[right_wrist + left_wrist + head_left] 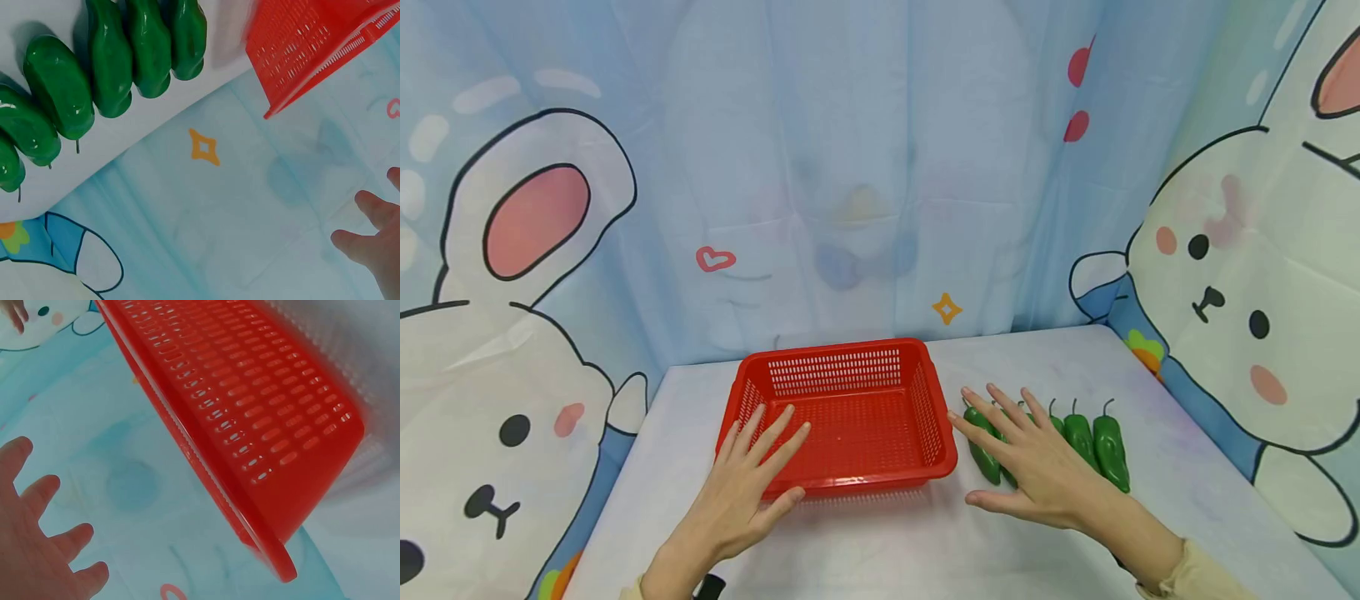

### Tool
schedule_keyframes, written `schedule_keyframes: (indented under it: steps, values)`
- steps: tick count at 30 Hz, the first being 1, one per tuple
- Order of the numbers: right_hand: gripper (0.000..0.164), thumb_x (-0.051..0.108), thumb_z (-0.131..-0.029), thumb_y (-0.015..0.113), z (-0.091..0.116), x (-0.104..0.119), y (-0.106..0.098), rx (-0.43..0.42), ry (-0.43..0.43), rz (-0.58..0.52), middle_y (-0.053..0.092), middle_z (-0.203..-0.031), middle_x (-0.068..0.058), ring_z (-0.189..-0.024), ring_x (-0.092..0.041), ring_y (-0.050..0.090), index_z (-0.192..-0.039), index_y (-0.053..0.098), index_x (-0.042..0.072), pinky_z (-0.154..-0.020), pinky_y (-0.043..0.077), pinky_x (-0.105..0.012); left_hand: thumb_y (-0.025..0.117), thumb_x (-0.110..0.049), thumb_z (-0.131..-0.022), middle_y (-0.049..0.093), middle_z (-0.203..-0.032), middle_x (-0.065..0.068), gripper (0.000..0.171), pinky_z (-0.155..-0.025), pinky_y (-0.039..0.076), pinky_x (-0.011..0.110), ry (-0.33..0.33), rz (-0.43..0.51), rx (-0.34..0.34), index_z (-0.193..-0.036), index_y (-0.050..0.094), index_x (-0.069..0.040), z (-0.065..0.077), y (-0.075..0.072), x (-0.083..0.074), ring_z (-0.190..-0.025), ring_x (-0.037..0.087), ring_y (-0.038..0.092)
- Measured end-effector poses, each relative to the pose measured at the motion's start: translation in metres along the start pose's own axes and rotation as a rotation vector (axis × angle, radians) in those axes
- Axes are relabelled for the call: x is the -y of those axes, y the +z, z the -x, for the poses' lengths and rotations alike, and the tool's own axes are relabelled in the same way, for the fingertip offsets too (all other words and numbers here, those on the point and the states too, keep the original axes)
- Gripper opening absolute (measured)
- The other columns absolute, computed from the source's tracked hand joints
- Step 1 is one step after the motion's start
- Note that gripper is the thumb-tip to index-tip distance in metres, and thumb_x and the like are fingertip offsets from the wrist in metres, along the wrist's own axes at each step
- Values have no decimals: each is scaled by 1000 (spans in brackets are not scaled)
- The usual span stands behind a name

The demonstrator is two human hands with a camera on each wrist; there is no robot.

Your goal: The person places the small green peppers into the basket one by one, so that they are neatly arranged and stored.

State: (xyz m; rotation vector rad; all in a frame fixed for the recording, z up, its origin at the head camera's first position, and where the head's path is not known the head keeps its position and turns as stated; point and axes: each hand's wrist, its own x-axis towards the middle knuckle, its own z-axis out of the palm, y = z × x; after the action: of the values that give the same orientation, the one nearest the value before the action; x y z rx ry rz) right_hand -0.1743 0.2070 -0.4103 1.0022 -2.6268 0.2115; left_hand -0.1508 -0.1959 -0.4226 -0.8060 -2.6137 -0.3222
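Observation:
A red plastic basket [850,429] with slotted walls sits on the table. My left hand [741,483], fingers spread and holding nothing, overlaps the basket's near left corner in the head view. In the left wrist view, those fingers [39,500] show apart from the basket wall [250,394]. Green peppers [1108,450] lie in a row to the right of the basket, several of them side by side with stems pointing away. Over that row my right hand [1033,458] is spread and hides some of the peppers. The right wrist view shows the peppers [109,62] uncovered.
The white table [865,558] ends at a pale blue curtain [850,167] behind the basket. Printed rabbits [1232,283] decorate the cloth on both sides. A small dark object [710,587] shows under the left wrist.

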Motion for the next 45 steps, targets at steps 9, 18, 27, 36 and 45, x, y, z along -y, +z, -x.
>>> schedule_keyframes:
  steps: [9,18,27,36,45]
  values:
    - [83,67,-84,60,-3,-3,-9,37,42,-35,25,-162,-2,-145,-39,24,-153,38,27,-108,19,-68,57,-52,-89,25,-162,4,73,-109,16,68,-20,7,-2,-154,37,-25,-3,2,2,-145,40,21]
    - [86,72,-83,56,5,-7,-8,66,93,-18,24,-162,-3,-146,-40,21,-155,32,32,-109,18,-68,58,-50,-90,26,-162,2,72,-109,16,69,-42,40,4,-155,35,-29,-1,9,8,-145,41,21]
    - [86,70,-83,59,12,-12,-4,74,115,-10,22,-163,-3,-145,-42,22,-154,36,28,-109,18,-68,58,-43,-93,30,-160,7,65,-109,14,68,-126,56,22,-152,40,-23,7,23,38,-144,43,21]
    - [83,67,-85,59,19,-15,-3,81,114,5,24,-162,-6,-143,-42,25,-154,35,29,-109,18,-68,57,-35,-94,32,-157,14,60,-108,14,70,-260,64,-10,-149,45,-14,20,30,79,-143,48,19]
    - [81,67,-84,60,25,-18,-2,82,137,6,25,-161,-8,-143,-43,25,-151,41,27,-111,14,-67,54,-36,-97,31,-158,16,61,-106,18,72,-344,99,0,-151,41,-12,25,35,89,-142,49,19]
